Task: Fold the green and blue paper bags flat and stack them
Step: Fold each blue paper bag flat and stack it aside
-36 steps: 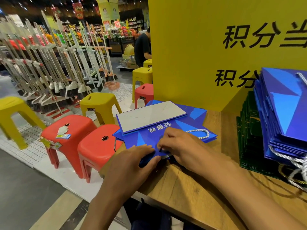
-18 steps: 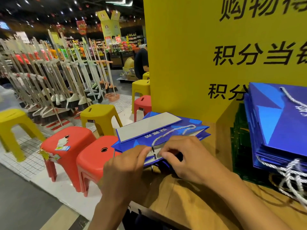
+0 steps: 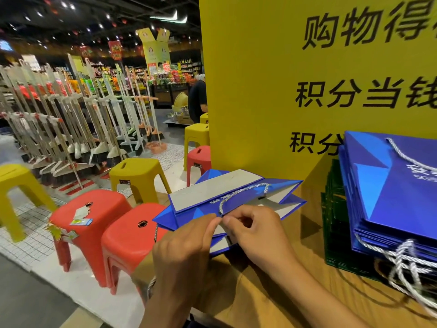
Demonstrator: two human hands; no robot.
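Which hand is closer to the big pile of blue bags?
Right. The right hand is nearer the pile of blue bags; the left hand lies farther away, beyond it.

Blue faceted paper bag [image 3: 238, 200] with grey base, green stack [image 3: 335, 223], yellow sign [image 3: 260, 79], red stools [image 3: 127, 235]

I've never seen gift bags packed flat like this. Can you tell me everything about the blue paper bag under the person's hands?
The glossy blue paper bag with lighter blue triangles lies partly collapsed on the wooden counter, jutting past its edge. Its grey base panel is folded up on top, the pale inside shows at the gaping side, and a white twisted rope handle arcs across it. The left hand and right hand pinch its near edge together. It is not yet fully flat.
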